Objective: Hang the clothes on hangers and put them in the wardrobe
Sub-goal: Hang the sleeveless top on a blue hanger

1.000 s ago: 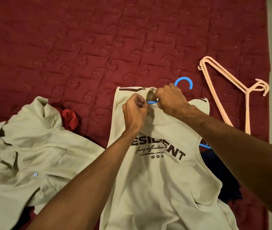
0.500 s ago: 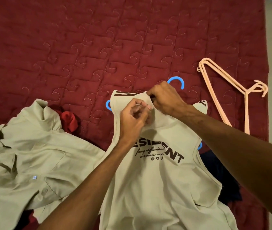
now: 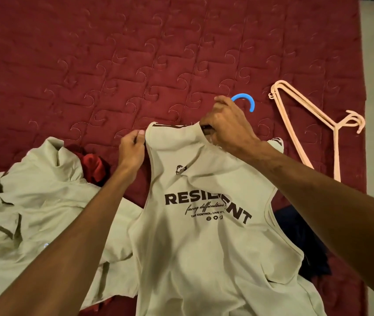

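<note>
Left grip [image 3: 132, 148] pinches tank top [image 3: 204, 258] shoulder edge; right grip [image 3: 227, 127] clutches neckline nr blue hanger [image 3: 247, 102] (hook showing).

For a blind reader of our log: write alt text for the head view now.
A person's left grip pinches the shoulder of a beige RESILIENT sleeveless top while the right grip holds its neckline by a blue hanger hook, on a red quilted bedspread. A beige shirt lies left, peach hangers right.

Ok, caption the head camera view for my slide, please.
Left hand and right hand hold a beige sleeveless top over a blue hanger on a maroon quilt, peach hangers alongside.
</note>
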